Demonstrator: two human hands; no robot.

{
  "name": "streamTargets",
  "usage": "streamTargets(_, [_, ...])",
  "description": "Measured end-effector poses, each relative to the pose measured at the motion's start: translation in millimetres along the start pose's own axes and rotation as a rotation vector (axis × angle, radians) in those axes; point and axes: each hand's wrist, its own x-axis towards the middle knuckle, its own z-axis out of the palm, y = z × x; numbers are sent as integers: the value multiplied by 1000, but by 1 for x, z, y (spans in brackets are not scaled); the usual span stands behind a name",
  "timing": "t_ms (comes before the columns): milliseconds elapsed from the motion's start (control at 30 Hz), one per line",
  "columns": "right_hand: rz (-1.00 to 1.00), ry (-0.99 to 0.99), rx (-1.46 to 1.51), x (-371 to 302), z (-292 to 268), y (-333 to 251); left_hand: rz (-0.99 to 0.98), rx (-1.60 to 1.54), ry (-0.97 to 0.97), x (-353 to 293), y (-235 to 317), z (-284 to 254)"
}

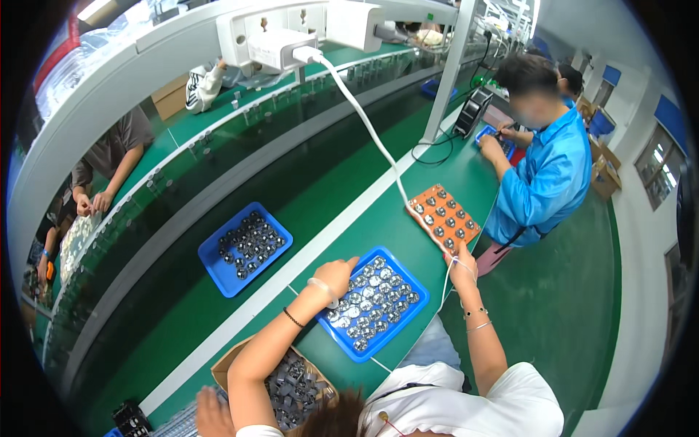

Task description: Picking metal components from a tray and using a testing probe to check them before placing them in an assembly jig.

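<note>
My left hand (336,278) rests over the far left rim of a blue tray (363,356), its fingers partly hidden and closed at the edge. Rows of round, shiny metal parts (375,296) fill this tray. To the right, my right hand (462,268) has its fingers closed at the near corner of an orange board (423,195). Similar round metal parts (449,222) sit on the board in rows. A white cable (370,127) hangs down across the board's left edge and passes by my right hand.
A second blue tray (231,285) with dark round parts lies beyond the white rail. A carton of grey parts (300,391) stands by my left arm, near another person's hand (213,414). A co-worker in blue (542,171) works at the right. Overhead hangs a power strip (234,45).
</note>
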Motion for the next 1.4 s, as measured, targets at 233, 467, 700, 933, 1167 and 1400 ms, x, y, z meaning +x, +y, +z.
streamTargets(233, [-28,6,-19,1,0,-8,40,-10,14,2,-2,-5])
streamTargets(467, [-62,29,-13,5,3,1,23,-50,6,-2,-1,2])
streamTargets(700, [-132,-52,36,12,-1,23,96,-103,30,-1,12,12])
streamTargets(933, [-399,-243,67,33,-17,2,138,-254,39,4,22,11])
streamTargets(1167, [-561,-545,118,58,-1,-27,149,-300,277,-2,17,8])
streamTargets(1400, [-856,-724,284,78,23,-62,-8,-180,449,-24,-1,-26])
